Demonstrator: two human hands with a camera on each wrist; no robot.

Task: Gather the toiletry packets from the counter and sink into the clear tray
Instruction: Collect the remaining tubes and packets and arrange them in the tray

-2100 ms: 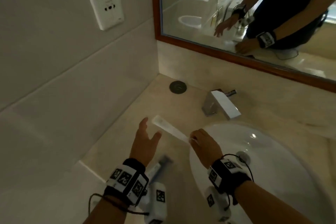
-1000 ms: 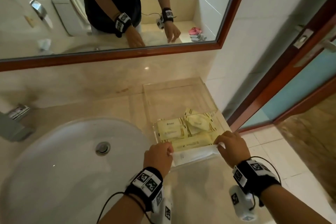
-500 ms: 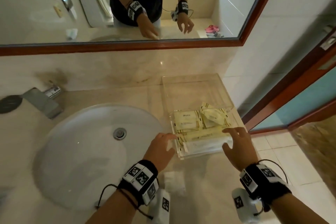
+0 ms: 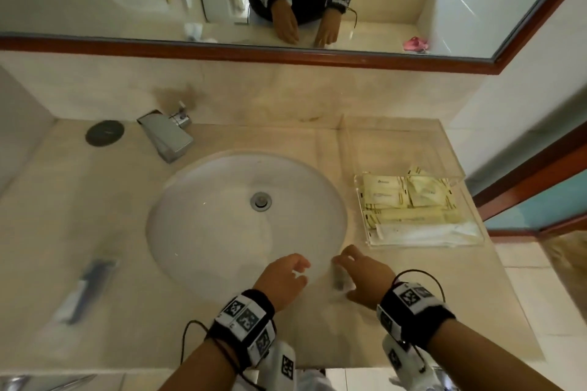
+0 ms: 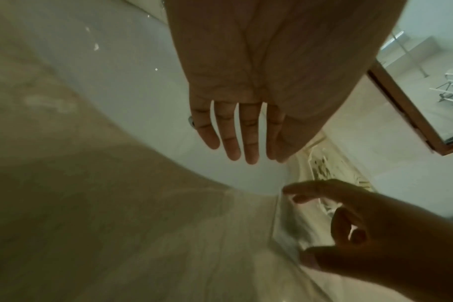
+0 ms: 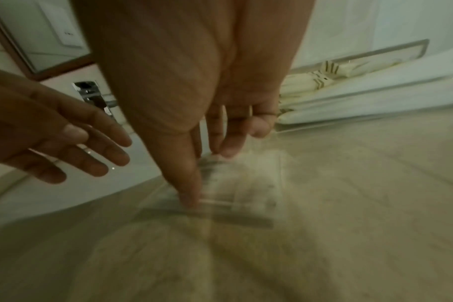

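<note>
The clear tray (image 4: 397, 146) sits on the counter right of the sink and holds several yellow packets (image 4: 406, 197) and a long white packet (image 4: 425, 232). A small see-through packet (image 4: 338, 281) lies flat on the counter by the sink's front rim. My right hand (image 4: 359, 276) is over it; in the right wrist view its thumb (image 6: 188, 196) and fingertips touch the blurred packet (image 6: 246, 190). My left hand (image 4: 286, 276) hovers beside it over the basin edge, fingers (image 5: 236, 139) straight and empty. Another packet (image 4: 84, 290), dark and white, lies blurred on the counter at front left.
The white round sink (image 4: 222, 216) fills the middle of the counter, with a chrome faucet (image 4: 168, 136) and a dark round cap (image 4: 104, 133) behind it. A framed mirror runs along the back wall. The counter's front edge is just below my wrists.
Both hands have left the tray and moved back left to the sink's front rim. The right hand has come down onto the see-through packet. The head view has swung left.
</note>
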